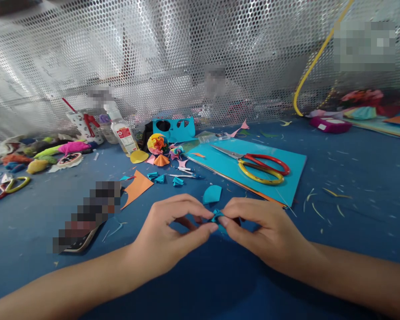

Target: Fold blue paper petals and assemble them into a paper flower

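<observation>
Pinching blue paper (216,216), hands (176,224) (268,224) obscure its long axis (direction unclear).

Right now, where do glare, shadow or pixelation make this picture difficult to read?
Head view: bright glare dots the metal mesh, and shapes behind it look hazy; head view: a dark shadow lies on the table between the left hand and right hand; head view: blocky pixels cover most of the phone.

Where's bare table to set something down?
Bare: blue table between left forearm and right forearm. Mostly bare: right side, between right forearm and purple case, few shreds. Crowded: beyond left hand, around bottle and folded pieces.
</observation>
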